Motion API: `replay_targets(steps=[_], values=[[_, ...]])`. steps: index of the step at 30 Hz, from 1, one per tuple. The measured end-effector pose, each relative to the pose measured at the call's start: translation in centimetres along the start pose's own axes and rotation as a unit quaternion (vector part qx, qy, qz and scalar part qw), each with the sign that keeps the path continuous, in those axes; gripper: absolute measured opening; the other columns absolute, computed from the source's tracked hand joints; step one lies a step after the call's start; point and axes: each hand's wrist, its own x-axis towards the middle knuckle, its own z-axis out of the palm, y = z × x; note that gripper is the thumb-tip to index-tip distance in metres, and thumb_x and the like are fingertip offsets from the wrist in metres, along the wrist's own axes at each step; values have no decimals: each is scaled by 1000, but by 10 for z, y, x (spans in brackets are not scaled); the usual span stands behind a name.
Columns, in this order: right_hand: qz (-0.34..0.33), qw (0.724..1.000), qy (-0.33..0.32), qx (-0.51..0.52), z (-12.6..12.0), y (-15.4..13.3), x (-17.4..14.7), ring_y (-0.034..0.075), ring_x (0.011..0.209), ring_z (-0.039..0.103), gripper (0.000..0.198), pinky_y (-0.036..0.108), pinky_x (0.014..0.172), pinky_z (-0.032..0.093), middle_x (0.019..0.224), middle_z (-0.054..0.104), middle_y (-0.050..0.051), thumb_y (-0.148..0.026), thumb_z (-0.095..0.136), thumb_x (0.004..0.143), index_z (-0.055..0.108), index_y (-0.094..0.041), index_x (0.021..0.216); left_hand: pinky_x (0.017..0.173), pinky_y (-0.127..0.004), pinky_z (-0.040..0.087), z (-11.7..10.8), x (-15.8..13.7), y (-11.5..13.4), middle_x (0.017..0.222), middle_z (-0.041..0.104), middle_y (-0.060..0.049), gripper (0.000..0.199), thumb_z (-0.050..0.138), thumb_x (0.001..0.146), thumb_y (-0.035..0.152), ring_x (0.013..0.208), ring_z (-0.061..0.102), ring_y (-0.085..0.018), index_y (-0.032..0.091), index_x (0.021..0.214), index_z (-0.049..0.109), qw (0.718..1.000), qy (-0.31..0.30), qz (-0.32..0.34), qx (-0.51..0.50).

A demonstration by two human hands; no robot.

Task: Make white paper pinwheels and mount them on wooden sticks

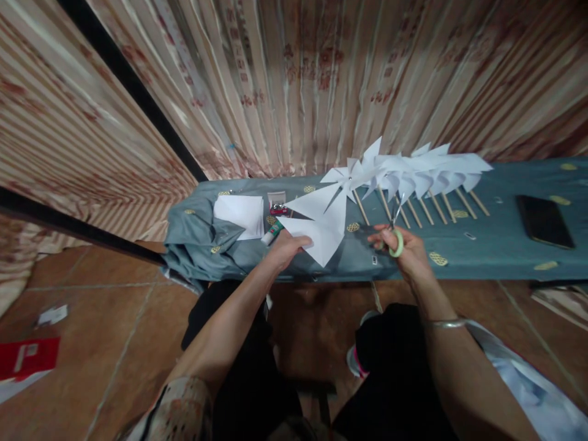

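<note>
My left hand (pixel 287 248) pinches a white sheet of paper (pixel 324 236) with cuts running in from its corners, held above the cloth. In my right hand (pixel 407 248) is a pair of scissors (pixel 395 239) with pale green handles, fingers in the loops and blades pointing away from me. The scissors are apart from the paper. Beyond them lies a row of white paper pinwheels (pixel 404 174) on wooden sticks, overlapping one another. A stack of white paper (pixel 241 214) is left of my left hand, and a glue stick (pixel 272 233) lies close to that hand, partly hidden.
A small box (pixel 278 204) with shiny metal bits stands behind the glue stick. A black phone (pixel 544 220) lies right on the grey-green tablecloth (pixel 496 245). Patterned curtains (pixel 303 79) hang behind the narrow table, with dark poles (pixel 138 92) at left. A red packet (pixel 28 358) is on the floor.
</note>
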Motion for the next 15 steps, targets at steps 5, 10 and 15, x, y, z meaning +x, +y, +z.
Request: replay_targets(steps=[5,10,15], values=[[-35,998,9,-46,9,3,6,18,72,66,56,32,66,53,84,75,4,-62,83,57,68,-23,94,69,-29,52,-4,0,-17,76,74,-4,29,70,47,10,73,67,-20,12,75,71,999,-24,-14,41],[-19,998,-50,-42,24,9,10,20,78,67,62,31,68,53,85,75,3,-55,89,49,66,-22,96,71,-31,53,-8,-3,-19,81,75,-6,32,70,46,12,78,69,-23,12,78,72,997,-41,-11,65],[-9,997,-76,6,38,11,14,17,71,64,59,32,71,53,74,72,0,-54,90,45,68,-22,89,69,-30,52,-11,-7,-16,78,75,-4,33,72,44,13,75,69,-22,13,77,71,998,-42,-14,54]])
